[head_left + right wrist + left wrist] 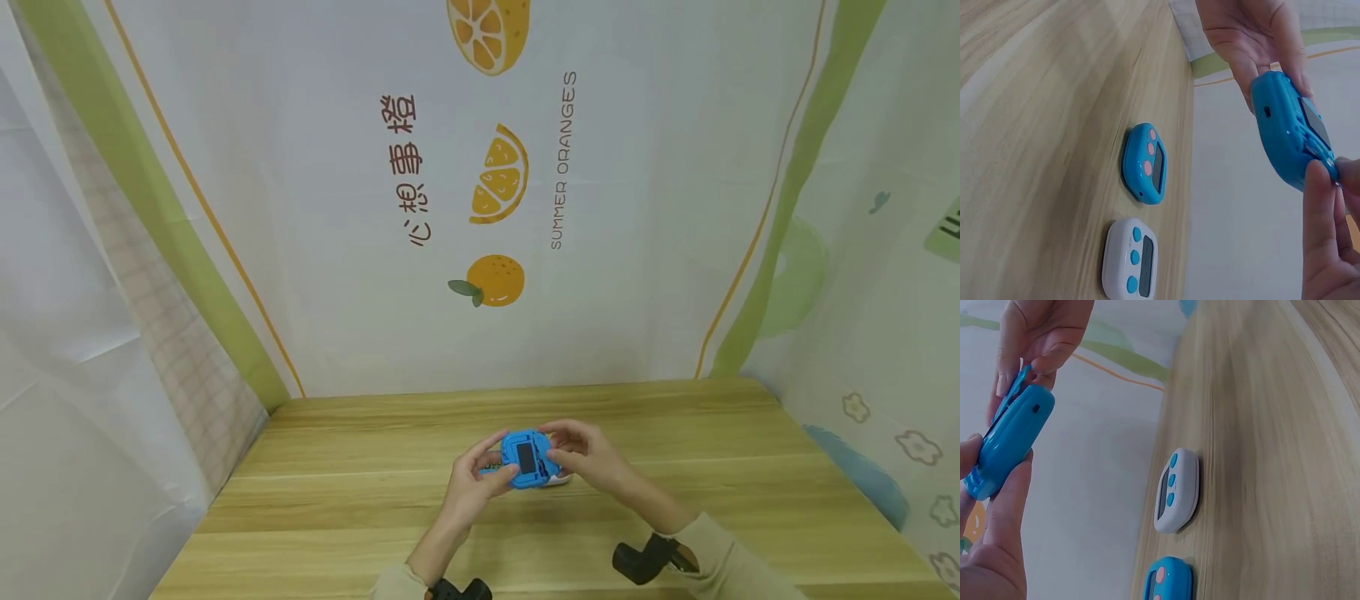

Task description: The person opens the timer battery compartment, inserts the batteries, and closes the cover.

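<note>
Above the table, both hands hold a blue digital timer (513, 451), its back with a dark rectangle facing the head camera. My left hand (467, 490) grips one side between thumb and fingers. My right hand (596, 460) pinches a thin blue flap (1018, 385) at the opposite edge; in the left wrist view it stands partly lifted from the body. What lies under the flap is hidden. Below the hands, a white timer with blue buttons (1184, 490) and a blue timer with pink buttons (1137, 164) lie on the table.
The wooden table (337, 467) reaches back to a white curtain (330, 317) printed with oranges. More printed cloth hangs at the left and right sides. A black camera mount (643, 560) is strapped to the right wrist, and another (459, 590) to the left.
</note>
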A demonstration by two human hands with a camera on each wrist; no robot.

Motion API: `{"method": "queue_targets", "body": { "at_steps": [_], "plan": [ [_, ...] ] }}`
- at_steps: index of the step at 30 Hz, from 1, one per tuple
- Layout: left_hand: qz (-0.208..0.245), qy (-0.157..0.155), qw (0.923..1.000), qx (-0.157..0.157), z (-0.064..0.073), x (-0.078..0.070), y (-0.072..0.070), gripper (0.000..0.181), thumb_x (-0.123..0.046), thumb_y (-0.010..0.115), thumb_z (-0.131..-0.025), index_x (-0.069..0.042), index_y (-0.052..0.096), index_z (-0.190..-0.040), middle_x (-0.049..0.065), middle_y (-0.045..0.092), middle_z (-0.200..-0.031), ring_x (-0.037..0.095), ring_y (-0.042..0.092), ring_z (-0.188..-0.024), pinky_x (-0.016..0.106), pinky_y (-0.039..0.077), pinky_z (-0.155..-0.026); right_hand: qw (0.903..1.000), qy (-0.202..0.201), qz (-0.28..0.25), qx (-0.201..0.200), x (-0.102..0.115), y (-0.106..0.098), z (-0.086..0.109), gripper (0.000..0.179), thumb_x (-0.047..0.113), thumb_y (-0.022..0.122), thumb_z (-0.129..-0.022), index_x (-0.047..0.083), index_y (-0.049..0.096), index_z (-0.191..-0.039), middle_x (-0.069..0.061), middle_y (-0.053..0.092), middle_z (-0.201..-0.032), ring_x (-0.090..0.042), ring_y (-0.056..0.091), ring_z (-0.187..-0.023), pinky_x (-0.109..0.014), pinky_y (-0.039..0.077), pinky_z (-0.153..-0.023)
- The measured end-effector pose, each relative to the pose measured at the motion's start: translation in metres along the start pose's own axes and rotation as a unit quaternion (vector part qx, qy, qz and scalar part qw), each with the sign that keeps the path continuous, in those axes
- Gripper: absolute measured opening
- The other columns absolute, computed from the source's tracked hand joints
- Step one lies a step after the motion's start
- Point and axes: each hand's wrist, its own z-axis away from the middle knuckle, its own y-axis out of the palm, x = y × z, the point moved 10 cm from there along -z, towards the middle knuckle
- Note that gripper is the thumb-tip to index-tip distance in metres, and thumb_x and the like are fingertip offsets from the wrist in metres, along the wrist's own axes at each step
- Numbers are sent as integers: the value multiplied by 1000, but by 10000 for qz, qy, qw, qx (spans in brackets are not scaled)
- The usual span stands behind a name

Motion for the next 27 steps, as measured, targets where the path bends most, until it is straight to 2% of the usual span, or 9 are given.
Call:
{"method": "queue_targets", "body": {
  "at_steps": [5, 12, 19, 27],
  "plan": [
    [-29, 40, 9999, -87, 0, -1, -1, 53, -10, 62, -83, -6, 41, -132, 18, 55, -101, 22, 62, -82, 39, 51, -77, 9998, -17, -13, -185, 1, 0, 0, 33, 5, 56, -86, -10, 50, -115, -16, 52, -90, -14, 57, -72, -44, 53, -59],
    [-45, 44, 9999, -125, 0, -1, -1, 53, -10, 62, -83, -4, 42, -131, 17, 56, -101, 22, 62, -82, 37, 52, -75, 9993, 38, 80, -372, -5, -1, 0, 33, 7, 59, -85, -9, 51, -113, -13, 51, -86, -14, 57, -72, -33, 55, -58],
    [-29, 40, 10000, -75, 0, -1, -1, 52, -10, 62, -83, -4, 42, -131, 17, 55, -100, 22, 62, -82, 35, 52, -75, 9988, 198, 139, -425, -12, -1, 0, 32, 7, 60, -84, -6, 52, -112, -12, 51, -84, -13, 57, -70, -34, 55, -59],
    [-2, 86, 10000, 0, 0, -1, 0, 52, -9, 61, -83, -3, 40, -131, 18, 55, -101, 22, 62, -81, 37, 52, -76, 9985, 179, 167, -490, -13, -2, 0, 32, 7, 60, -84, -7, 51, -111, -12, 50, -84, -13, 57, -70, -34, 55, -58]
  ]
}}
